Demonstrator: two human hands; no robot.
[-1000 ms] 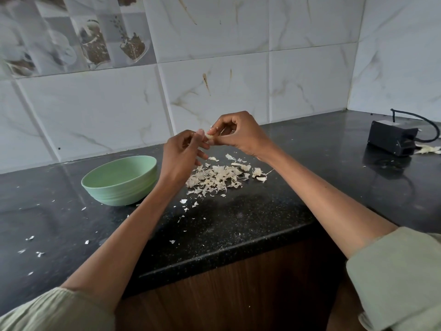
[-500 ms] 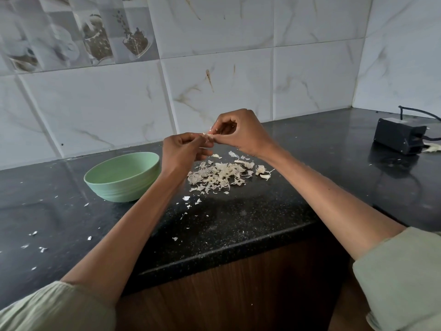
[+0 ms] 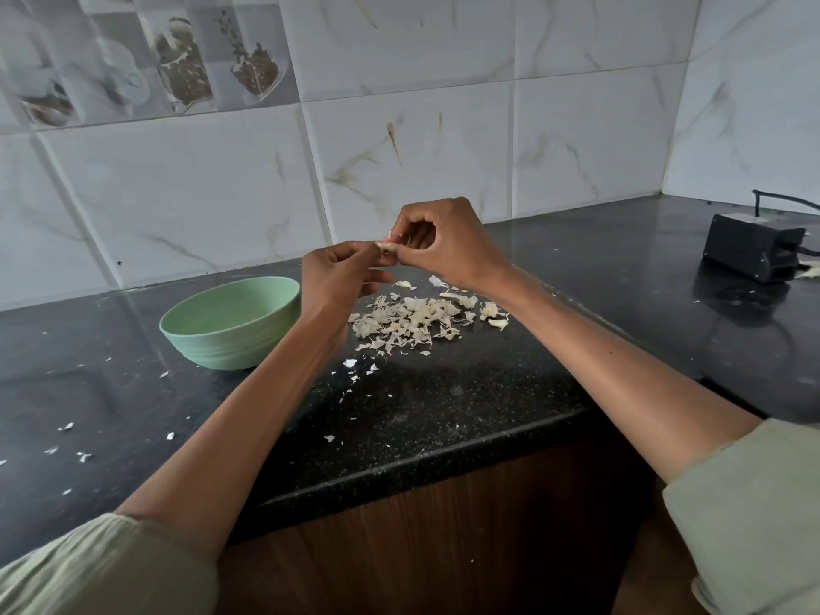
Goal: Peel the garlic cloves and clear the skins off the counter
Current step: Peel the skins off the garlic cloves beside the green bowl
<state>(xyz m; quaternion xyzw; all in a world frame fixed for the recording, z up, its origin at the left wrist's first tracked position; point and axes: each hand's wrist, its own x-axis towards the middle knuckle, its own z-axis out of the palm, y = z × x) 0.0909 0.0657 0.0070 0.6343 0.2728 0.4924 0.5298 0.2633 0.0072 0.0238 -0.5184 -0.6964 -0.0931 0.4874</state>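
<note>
One green bowl (image 3: 230, 324), contents not visible.

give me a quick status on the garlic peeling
Left hand and right hand both pinching one garlic clove above the counter. Skin pile uncleared. Nothing in the way.

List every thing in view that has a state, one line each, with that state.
garlic clove: pinched between both hands, above the counter
left hand: pinches the clove
right hand: pinches the clove
skins: loose pile on the counter
green bowl: upright, contents not visible
black box: cable attached
</note>
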